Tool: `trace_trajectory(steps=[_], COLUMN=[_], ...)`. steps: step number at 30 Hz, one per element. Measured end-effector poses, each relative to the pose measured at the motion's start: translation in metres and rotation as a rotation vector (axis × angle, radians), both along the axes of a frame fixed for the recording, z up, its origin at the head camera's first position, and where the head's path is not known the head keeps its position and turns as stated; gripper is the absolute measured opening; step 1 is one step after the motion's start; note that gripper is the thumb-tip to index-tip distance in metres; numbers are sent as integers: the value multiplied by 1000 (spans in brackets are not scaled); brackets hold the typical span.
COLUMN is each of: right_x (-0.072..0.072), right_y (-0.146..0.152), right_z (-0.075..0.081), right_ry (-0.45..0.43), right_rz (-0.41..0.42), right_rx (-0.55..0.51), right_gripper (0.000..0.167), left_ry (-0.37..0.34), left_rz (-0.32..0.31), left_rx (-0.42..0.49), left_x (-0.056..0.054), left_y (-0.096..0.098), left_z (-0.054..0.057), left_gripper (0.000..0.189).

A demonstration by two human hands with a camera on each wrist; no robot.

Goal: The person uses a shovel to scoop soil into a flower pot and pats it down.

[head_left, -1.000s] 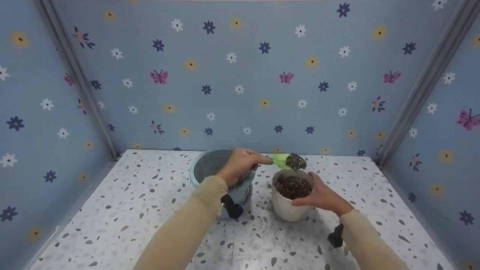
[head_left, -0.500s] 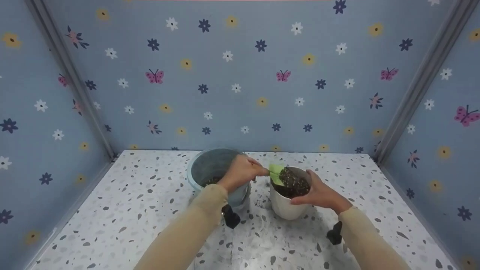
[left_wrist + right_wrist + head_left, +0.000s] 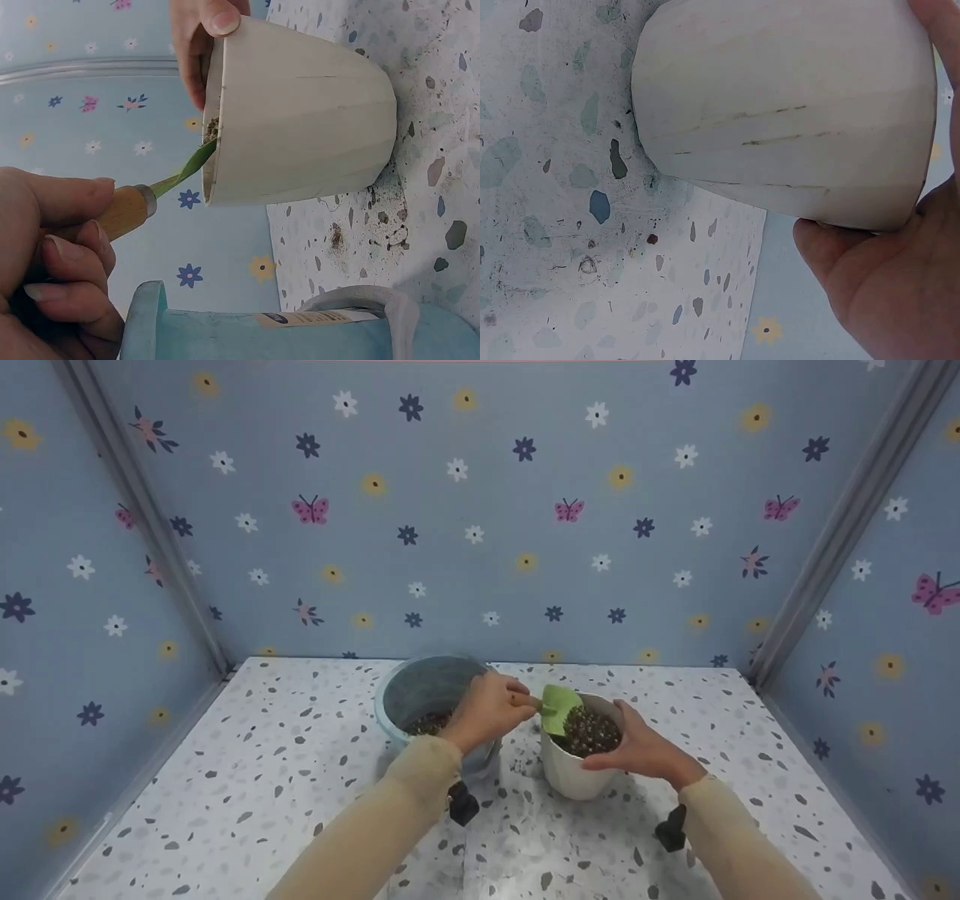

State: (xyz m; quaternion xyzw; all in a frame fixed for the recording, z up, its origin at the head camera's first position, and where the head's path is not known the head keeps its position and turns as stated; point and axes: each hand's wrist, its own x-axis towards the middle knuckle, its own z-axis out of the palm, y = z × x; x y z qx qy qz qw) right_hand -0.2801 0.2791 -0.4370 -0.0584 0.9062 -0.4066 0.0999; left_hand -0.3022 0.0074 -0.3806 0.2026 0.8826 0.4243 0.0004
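Note:
My left hand (image 3: 491,709) grips the wooden handle (image 3: 124,213) of a small green trowel (image 3: 559,709). The trowel's blade dips over the left rim of a white flowerpot (image 3: 574,776), its tip hidden inside. Dark, speckled soil (image 3: 592,729) fills much of that pot. My right hand (image 3: 649,746) holds the pot at its right side, thumb at the near rim and fingers at the far side. In the right wrist view the pot's wall (image 3: 780,112) shows thin dark scratches. Left of it stands a light blue bucket (image 3: 386,712) with soil (image 3: 429,724) low inside, partly behind my left hand.
Both containers stand on a white speckled tabletop (image 3: 247,780), near the blue flowered back wall (image 3: 480,510). Crumbs of soil (image 3: 337,238) lie scattered between them. The bucket's grey handle (image 3: 401,319) hangs against its side. Side walls with metal posts close off left and right.
The trowel, heaped with soil above the white pot a second ago, has come down and tipped into it; its green blade now shows. The right hand stays on the pot.

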Motion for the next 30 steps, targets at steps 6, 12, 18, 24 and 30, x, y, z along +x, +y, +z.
trace_trajectory(steps=[6, 12, 18, 24, 30], right_x=[-1, 0, 2, 2, 3], right_y=[0, 0, -2, -1, -2], right_z=[3, 4, 0, 2, 2], right_ry=[6, 8, 2, 3, 1], right_rz=[8, 14, 15, 3, 6], right_rx=[-10, -7, 9, 11, 4], right_gripper=[136, 134, 135, 135, 136], left_ry=[241, 366, 400, 476, 478], left_rz=[-23, -10, -5, 26, 48], left_rx=[-130, -111, -75, -113, -166], left_x=[4, 7, 5, 2, 1], left_y=[-1, -8, -24, -45, -70], left_z=[0, 1, 1, 7, 15], left_gripper=[23, 24, 23, 23, 25])
